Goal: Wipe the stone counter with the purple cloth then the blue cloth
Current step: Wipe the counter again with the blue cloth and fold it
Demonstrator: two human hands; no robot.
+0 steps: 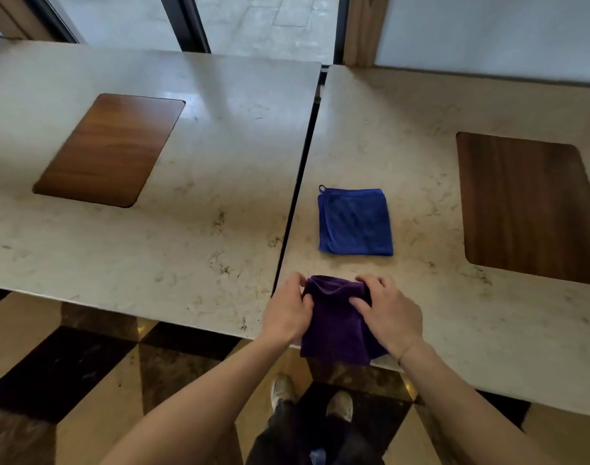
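1. We see two pale, veined stone counter slabs side by side with a narrow dark gap between them; the right stone counter (421, 297) carries both cloths.
2. The deep purple cloth (334, 323), a soft, plush fabric, lies at the near edge of the right counter, close to its near left corner, and its lower hem hangs slightly over that edge.
3. Our left hand (287, 313) pinches the cloth's left side, thumb and fingers curled around the bunched far corner.
4. Our right hand (387, 317) grips the right side the same way, fingers curled over the gathered top fold, thumb pressing on the fabric.
5. The far edge of the purple cloth is rumpled into folds between the two hands.
6. The royal-blue folded cloth (355, 223), a neat square of fleecy microfibre with a small hanging loop at its far left corner, lies flat just beyond the purple one, near the counter's left edge, apart from it.
7. A rounded-corner rectangular inlay of dark wood grain (528, 209) sits flush in the right counter, and a warmer brown wooden inlay (112, 149) sits in the left slab.
8. Below the near edge we see a glossy checkered marble floor (68, 364).
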